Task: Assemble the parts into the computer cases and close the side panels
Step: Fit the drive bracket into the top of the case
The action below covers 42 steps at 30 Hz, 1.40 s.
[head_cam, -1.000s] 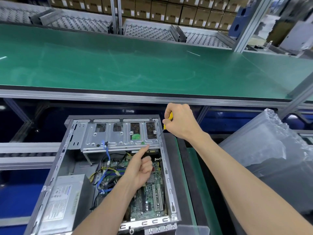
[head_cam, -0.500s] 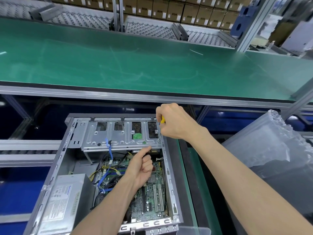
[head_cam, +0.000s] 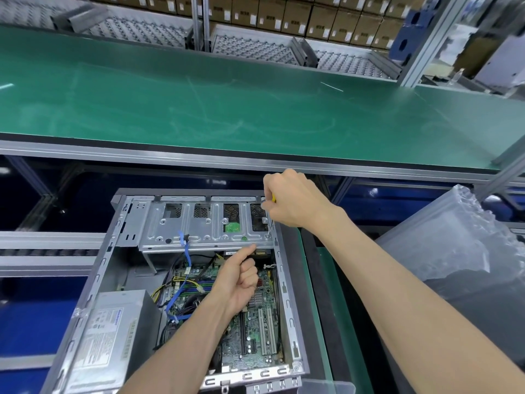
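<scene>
Green matting covers the long bench (head_cam: 255,109) that runs across the far side, scuffed with pale scratches, with stacked cardboard boxes (head_cam: 284,12) and perforated metal trays (head_cam: 255,46) behind it. Below the bench's aluminium edge, nearer the person, the computer case (head_cam: 287,294) lies on its side with the side opening facing up and no panel on it.

Inside the case, much looks already fitted: a boxy grey power supply (head_cam: 113,331) with a printed label sits at the near left, a green motherboard (head_cam: 255,322) with white slots fills the right, and blue and yellow cables (head_cam: 186,257) loop between them. Across the far end of the case lies a stamped sheet-metal drive cage (head_cam: 204,226), dull silver with ribs and cut-outs.

The right hand (head_cam: 295,200) is wrapped around a yellow-handled screwdriver (head_cam: 271,214), its thin steel shaft angled down so the tip meets the cage's right near corner, just beside the case wall. The left hand (head_cam: 241,277) hovers over the motherboard, fingers curled into the palm holding nothing, with the thumb stretched up against the cage's near edge.

By my reading the cage is being screwed down; the side panel is still to be closed. Right of the case stands a crinkled, translucent bubble-wrap bundle (head_cam: 454,245).
</scene>
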Each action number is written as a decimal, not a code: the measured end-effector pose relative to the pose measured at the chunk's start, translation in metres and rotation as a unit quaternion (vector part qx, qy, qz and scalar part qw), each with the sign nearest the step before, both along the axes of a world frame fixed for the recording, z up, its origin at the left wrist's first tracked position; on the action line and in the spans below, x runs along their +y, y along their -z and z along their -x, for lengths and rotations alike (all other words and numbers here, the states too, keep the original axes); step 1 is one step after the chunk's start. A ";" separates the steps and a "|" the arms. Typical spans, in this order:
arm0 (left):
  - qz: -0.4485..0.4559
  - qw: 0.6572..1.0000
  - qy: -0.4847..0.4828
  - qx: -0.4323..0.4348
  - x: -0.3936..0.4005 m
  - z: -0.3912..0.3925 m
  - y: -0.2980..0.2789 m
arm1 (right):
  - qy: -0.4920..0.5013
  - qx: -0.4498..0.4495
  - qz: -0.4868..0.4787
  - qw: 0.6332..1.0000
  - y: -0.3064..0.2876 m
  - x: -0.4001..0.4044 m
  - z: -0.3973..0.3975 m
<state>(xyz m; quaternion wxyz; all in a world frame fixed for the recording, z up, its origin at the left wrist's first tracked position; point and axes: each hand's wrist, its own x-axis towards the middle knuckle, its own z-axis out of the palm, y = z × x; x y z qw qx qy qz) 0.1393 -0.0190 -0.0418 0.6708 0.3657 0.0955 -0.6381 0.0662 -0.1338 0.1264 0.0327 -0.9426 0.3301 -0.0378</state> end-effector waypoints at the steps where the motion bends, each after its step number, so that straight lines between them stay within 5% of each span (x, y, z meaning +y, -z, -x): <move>1: -0.003 1.000 -0.001 0.000 0.000 -0.001 0.001 | 0.003 0.007 0.021 1.000 0.001 0.000 -0.002; 7: 0.003 1.000 0.000 -0.006 0.000 -0.001 0.002 | -0.010 0.009 -0.051 0.999 -0.005 0.000 -0.007; 13: 0.011 1.000 -0.001 -0.008 0.001 0.000 0.002 | 0.019 0.023 0.022 0.999 -0.001 0.000 -0.014; 18: 0.013 1.000 0.001 -0.008 0.000 -0.002 0.003 | -0.012 0.030 -0.056 0.998 -0.005 0.001 -0.013; 23: 0.014 1.000 0.000 -0.001 0.001 -0.002 0.004 | 0.024 0.031 0.043 0.998 0.000 -0.003 -0.010; 28: 0.017 1.000 0.003 0.002 0.001 -0.002 0.002 | 0.002 0.027 -0.079 0.997 -0.006 -0.006 -0.008; 34: 0.006 1.000 0.005 0.006 0.001 -0.002 0.003 | 0.025 0.025 0.050 0.998 0.001 -0.002 -0.011; 39: 0.015 1.000 -0.001 0.006 0.001 -0.002 0.003 | -0.012 0.028 -0.062 0.998 -0.005 -0.001 -0.012; 42: 0.015 1.000 -0.003 0.002 0.001 -0.002 0.003 | -0.002 0.029 -0.015 0.999 -0.001 -0.002 -0.013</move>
